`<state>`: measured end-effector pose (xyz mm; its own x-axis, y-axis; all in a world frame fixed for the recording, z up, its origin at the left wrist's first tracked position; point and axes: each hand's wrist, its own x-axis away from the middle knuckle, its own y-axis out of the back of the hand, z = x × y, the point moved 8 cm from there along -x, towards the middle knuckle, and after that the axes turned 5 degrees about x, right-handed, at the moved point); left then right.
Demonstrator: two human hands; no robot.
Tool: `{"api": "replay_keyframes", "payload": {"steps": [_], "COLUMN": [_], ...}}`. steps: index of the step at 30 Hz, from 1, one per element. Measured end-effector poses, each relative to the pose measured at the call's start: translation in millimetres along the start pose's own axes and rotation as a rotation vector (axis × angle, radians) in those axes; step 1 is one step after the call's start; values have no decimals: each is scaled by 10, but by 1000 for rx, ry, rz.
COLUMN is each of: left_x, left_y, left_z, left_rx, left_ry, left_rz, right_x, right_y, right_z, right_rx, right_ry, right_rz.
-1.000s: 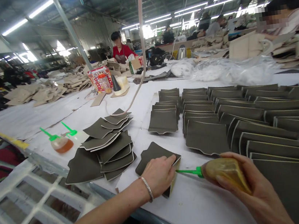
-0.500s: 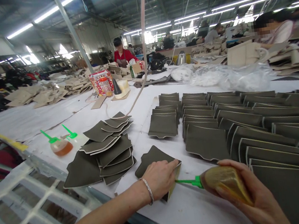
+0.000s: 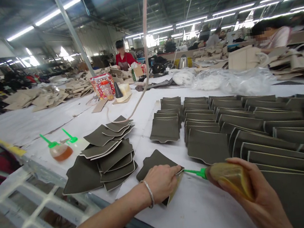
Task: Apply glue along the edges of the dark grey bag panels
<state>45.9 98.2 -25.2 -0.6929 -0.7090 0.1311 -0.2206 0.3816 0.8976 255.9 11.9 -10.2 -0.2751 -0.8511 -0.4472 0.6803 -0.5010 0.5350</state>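
Note:
My left hand (image 3: 161, 182), with a silver bangle on the wrist, presses down on a dark olive cut piece (image 3: 152, 162) lying on the white table (image 3: 204, 211) and lifts its near edge. My right hand (image 3: 252, 194) grips a squeeze bottle of amber glue (image 3: 229, 178). Its green nozzle (image 3: 194, 172) points left and touches the right edge of that piece, just beside my left fingers.
A loose pile of the same dark pieces (image 3: 106, 153) lies to the left, with two green-capped glue bottles (image 3: 58, 148) beyond it. Overlapping rows of pieces (image 3: 240, 124) fill the right side. A hose (image 3: 147, 55) hangs down; other people work at far tables.
The nozzle tip has moved up along the piece's right edge, from the near corner toward my left fingertips. My left hand has stayed on the piece.

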Motion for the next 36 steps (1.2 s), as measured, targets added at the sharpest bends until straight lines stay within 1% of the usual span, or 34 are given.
{"api": "replay_keyframes", "payload": {"steps": [4,8,10,14,17,19,22,25,28,30,34,36], "left_x": [-18,-43,-50,-48,-37,-29,-17,-5,2,5,17,25], "left_y": [-1,-10,-18,-21,-11,-8,-7,-1,5,5,11,16], "left_z": [20,55,72,83,76,71,70,66,58,54,44,44], "left_rx": [41,99,119,138,141,143,143,139,130,127,126,122], "left_ry": [9,10,9,6,7,9,13,10,9,12,15,19], "left_rz": [14,16,19,10,-4,-5,-2,-4,-6,-4,-10,-16], "right_x": [20,29,43,83,109,131,171,177,163,195,334,370], "right_y": [-35,23,21,-33,-47,-66,-144,-202,-172,-170,-272,-288], "right_z": [18,12,3,-84,-140,-130,-129,-217,-300,-307,-285,-297], "right_rx": [3,15,19,-35,-89,-109,-181,-263,-251,-240,-298,-320], "right_ry": [4,-24,-35,-125,-223,-263,-324,-392,-408,-412,-449,-468], "right_rz": [45,-36,-31,61,66,59,99,141,107,94,156,156]}}
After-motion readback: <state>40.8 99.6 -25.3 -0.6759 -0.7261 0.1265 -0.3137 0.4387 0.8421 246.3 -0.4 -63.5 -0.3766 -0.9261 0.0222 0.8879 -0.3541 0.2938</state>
